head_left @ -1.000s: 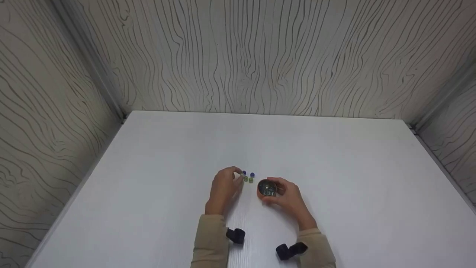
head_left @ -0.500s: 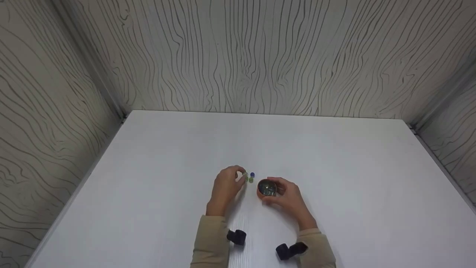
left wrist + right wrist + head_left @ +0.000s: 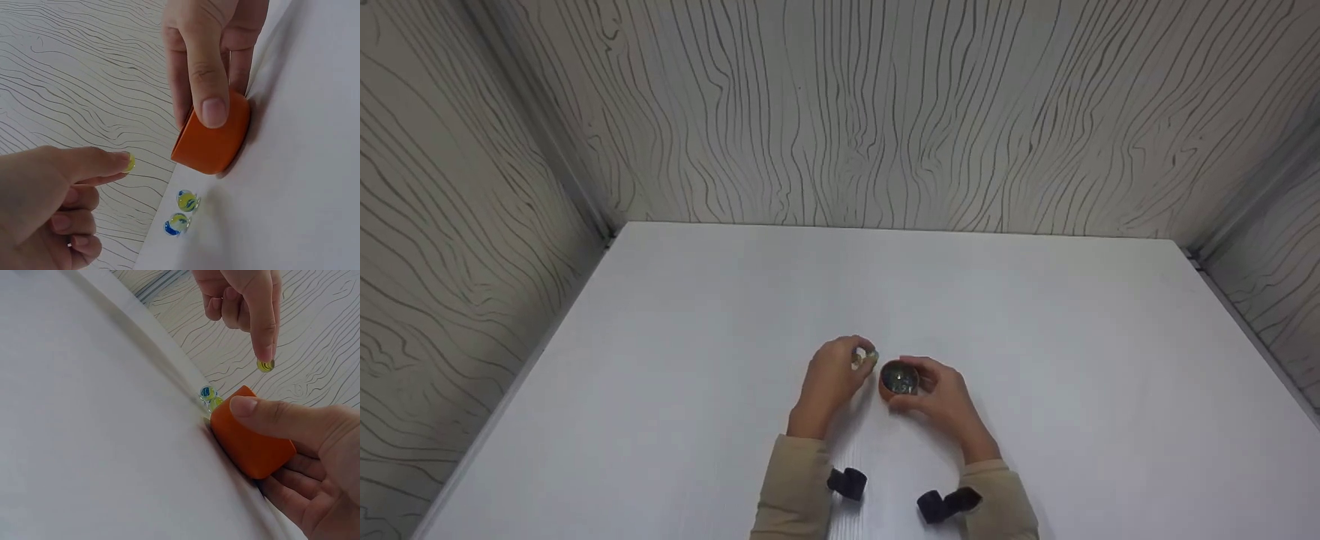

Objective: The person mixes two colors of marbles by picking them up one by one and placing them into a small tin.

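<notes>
With the left hand (image 3: 832,379) we pinch a yellow marble (image 3: 131,163) between the tips of thumb and forefinger, while the other fingers curl loosely towards the palm. It hangs above the table (image 3: 697,300), near the orange cup (image 3: 216,143) but apart from its rim. With the right hand (image 3: 943,394) we grip the cup, thumb on the near side and fingers round the far side; its base appears to rest on the table, mouth upward. Inside we see something dark and glinting, too small to make out.

The step in hand looks like carrying the marble to the cup. To do it well, we should let the right hand steady the cup without tipping it, bring our fingertips right over the mouth, and release low, so the marble cannot bounce off the rim. A smooth ball probably slips under a hard squeeze, so a light, even pinch seems best.

Two blue-and-yellow marbles (image 3: 183,212) lie on the table beside the cup, close together; whether they touch, we cannot tell. We had better not nudge them, since they could roll.
</notes>
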Action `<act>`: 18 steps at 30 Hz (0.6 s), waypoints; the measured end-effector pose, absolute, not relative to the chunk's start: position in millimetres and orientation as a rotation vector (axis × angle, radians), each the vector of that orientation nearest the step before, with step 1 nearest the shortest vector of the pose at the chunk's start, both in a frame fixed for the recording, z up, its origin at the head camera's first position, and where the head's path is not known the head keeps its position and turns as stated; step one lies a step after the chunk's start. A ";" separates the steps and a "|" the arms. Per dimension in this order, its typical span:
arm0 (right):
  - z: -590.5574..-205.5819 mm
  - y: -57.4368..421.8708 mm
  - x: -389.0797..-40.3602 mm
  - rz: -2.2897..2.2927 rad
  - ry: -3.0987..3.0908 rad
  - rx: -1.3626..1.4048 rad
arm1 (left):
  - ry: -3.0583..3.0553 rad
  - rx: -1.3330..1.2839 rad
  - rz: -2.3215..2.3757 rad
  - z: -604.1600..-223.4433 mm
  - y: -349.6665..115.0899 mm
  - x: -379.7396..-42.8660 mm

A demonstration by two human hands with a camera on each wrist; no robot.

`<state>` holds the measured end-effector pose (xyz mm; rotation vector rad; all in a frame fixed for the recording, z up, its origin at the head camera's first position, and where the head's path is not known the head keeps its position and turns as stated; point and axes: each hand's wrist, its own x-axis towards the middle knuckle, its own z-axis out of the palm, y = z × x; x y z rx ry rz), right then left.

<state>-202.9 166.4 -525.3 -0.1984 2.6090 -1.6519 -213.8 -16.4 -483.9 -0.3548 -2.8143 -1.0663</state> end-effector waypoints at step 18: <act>-525.6 165.9 -202.4 -1.645 2.634 -0.217 | -2.863 -0.433 -1.066 -483.0 -11.2 -211.6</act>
